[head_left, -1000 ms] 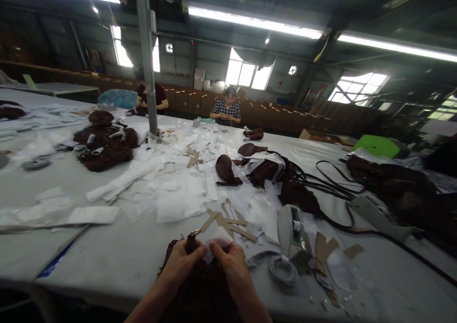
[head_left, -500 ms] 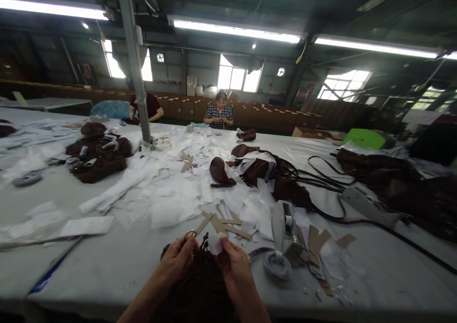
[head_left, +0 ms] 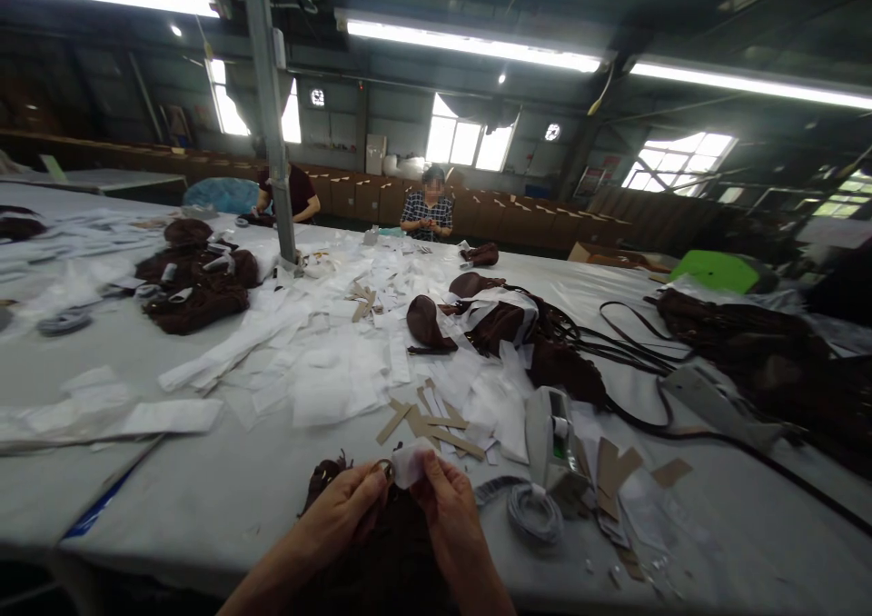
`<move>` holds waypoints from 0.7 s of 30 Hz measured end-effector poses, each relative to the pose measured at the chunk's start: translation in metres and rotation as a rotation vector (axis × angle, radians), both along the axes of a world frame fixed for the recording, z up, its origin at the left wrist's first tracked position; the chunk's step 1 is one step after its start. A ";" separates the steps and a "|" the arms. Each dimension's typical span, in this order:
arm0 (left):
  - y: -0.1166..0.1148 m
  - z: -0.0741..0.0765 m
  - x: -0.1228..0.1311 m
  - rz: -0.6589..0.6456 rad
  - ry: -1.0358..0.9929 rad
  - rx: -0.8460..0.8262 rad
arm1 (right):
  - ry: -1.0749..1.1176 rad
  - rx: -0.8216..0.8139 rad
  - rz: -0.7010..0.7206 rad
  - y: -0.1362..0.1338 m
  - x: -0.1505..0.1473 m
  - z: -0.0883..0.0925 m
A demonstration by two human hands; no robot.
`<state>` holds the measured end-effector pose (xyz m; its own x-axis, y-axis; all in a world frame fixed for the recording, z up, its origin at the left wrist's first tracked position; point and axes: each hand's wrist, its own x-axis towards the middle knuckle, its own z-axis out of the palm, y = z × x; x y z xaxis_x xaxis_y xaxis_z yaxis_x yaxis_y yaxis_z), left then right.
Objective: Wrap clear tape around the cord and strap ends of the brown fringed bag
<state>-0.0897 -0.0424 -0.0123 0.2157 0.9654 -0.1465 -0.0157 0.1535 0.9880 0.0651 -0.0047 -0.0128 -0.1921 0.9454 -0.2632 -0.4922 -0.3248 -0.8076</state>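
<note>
A dark brown fringed bag point(head_left: 381, 552) lies at the near table edge under both my hands. My left hand point(head_left: 344, 507) is closed, pinching a metal ring point(head_left: 385, 468) on the bag's top. Beside it my right hand point(head_left: 446, 498) is closed too, its fingers pinching a small white paper wrap point(head_left: 409, 462) against that ring. The two hands nearly touch above the bag.
White paper pieces point(head_left: 327, 371) and cardboard strips point(head_left: 429, 425) litter the grey table point(head_left: 204, 498). A tape dispenser point(head_left: 555, 434) and a coil of cord point(head_left: 535, 511) lie to my right. Brown bags point(head_left: 197, 284) and straps point(head_left: 627, 352) sit farther back. Two people work at the far side.
The ring and the white paper have come together between my hands, a little nearer to me. My head has shifted slightly, so the view has moved.
</note>
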 end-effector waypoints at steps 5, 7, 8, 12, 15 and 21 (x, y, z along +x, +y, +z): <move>0.002 0.003 -0.001 -0.058 0.025 -0.001 | -0.002 0.009 0.070 -0.001 0.000 0.002; 0.003 0.006 0.000 -0.071 0.032 0.000 | 0.007 0.019 0.118 -0.002 -0.001 0.000; 0.003 0.008 0.000 -0.077 0.037 0.012 | 0.006 0.031 0.145 -0.002 -0.001 -0.001; 0.001 0.020 -0.002 -0.036 0.116 0.082 | -0.087 0.113 0.237 0.000 0.001 -0.010; 0.000 0.028 -0.007 -0.070 0.104 -0.023 | -0.228 0.145 0.260 0.004 0.003 -0.014; 0.002 0.021 -0.018 -0.173 -0.150 -0.141 | -0.315 0.190 0.244 0.011 0.006 -0.009</move>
